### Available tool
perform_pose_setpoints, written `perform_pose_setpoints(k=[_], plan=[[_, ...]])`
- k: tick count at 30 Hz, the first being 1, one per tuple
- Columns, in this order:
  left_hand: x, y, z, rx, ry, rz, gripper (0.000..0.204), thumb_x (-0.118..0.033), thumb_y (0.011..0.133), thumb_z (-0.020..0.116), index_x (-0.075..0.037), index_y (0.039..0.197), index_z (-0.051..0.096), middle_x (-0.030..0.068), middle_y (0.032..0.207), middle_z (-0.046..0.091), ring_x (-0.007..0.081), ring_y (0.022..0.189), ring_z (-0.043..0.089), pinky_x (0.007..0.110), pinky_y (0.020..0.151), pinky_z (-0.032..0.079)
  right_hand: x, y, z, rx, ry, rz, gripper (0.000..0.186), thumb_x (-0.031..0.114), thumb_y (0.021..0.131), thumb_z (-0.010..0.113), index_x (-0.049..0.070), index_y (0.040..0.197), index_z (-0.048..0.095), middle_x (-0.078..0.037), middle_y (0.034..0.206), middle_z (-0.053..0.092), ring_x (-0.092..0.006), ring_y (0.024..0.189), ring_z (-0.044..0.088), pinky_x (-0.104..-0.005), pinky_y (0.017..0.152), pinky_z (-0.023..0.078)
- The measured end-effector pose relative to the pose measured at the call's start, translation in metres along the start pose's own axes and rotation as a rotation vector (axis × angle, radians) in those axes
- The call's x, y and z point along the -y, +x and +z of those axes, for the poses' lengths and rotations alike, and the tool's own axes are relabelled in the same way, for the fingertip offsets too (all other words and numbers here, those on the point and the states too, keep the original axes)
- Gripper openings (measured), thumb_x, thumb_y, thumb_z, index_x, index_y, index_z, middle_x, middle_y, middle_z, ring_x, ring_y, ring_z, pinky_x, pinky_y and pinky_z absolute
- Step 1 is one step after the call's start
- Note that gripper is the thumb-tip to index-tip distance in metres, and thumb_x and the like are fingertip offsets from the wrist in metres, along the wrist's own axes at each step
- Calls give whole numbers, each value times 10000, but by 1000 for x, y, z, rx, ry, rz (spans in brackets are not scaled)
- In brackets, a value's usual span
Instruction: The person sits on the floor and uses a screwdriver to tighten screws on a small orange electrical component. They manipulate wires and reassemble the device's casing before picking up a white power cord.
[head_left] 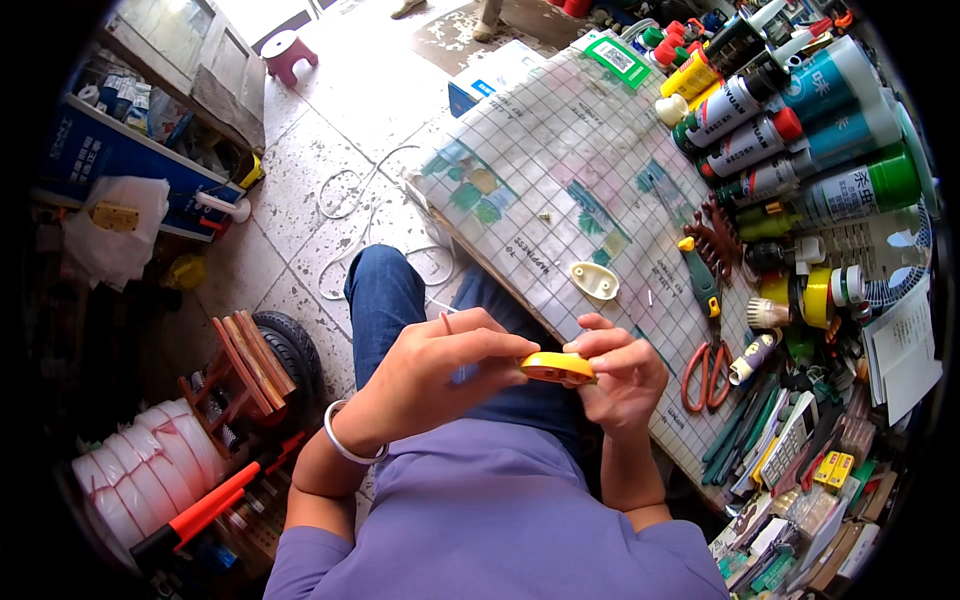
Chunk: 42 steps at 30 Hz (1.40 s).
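A: What containers do we see, and what do they hold?

B: On the left we see a blue carton [130, 172] with mixed small items crammed in its top; we can't make out each. Spray cans [728, 105] stand on the worktop [520, 165], capped, so we can't tell their contents.

A: How do we find the pose?

B: We find the left hand [445, 362] and right hand [622, 378] raised before the purple shirt [520, 520], elbows bent, fingers curled inward. The 2 hands pinch 1 yellow oval piece [558, 366], gripping opposite ends.

A: Where do we place it?

B: In the air, near the worktop's edge; we see 1 cream oval shell [594, 281] lying beyond it.
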<state>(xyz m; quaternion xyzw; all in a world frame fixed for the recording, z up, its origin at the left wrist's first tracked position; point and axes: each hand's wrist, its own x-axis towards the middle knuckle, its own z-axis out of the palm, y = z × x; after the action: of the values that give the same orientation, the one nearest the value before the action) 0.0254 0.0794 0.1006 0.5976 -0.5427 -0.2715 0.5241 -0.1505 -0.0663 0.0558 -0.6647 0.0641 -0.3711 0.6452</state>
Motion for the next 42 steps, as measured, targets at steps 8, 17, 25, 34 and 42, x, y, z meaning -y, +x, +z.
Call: perform_pose_setpoints(k=[8, 17, 25, 34, 42], plan=[[-4, 3, 10, 60, -233, -170, 447, 16, 789, 734, 3, 1222, 626, 64, 862, 655, 140, 756, 612, 254, 700, 486, 1, -3, -4, -125, 375, 372, 207, 50, 768, 712, 40, 926, 579, -169, 954, 684, -227, 977, 648, -442, 1051, 412], [5, 2, 17, 70, -510, -305, 365, -63, 908, 654, 49, 1251, 598, 57, 944, 666, 93, 781, 597, 235, 705, 498, 0, -3, -2, -125, 360, 369, 199, 60, 774, 724, 27, 915, 587, -154, 955, 679, -230, 960, 640, -425, 1015, 434], [20, 3, 21, 90, -684, -483, 322, -99, 953, 602, 39, 1243, 607, 48, 957, 677, 73, 784, 600, 216, 704, 501, 1, 1, -4, -106, 267, 418, 207, 35, 759, 712, 22, 924, 589, -141, 938, 658, -235, 966, 626, -422, 1000, 445], [38, 10, 36, 62, -314, -214, 475, 13, 873, 688, 13, 1325, 542, 67, 1179, 618, 103, 987, 619, 237, 841, 512, 0, 5, -14, -187, 226, 609, 222, 103, 795, 707, 11, 956, 583, -130, 972, 664, -174, 966, 634, -321, 927, 489], [58, 12, 38, 24, -397, -478, 451, -37, 880, 704, 29, 1300, 552, 56, 1105, 681, 68, 903, 622, 184, 718, 503, -3, 15, -38, -132, -130, 493, 309, 107, 866, 729, -5, 1128, 608, -79, 1084, 652, -129, 971, 621, -283, 901, 484]])
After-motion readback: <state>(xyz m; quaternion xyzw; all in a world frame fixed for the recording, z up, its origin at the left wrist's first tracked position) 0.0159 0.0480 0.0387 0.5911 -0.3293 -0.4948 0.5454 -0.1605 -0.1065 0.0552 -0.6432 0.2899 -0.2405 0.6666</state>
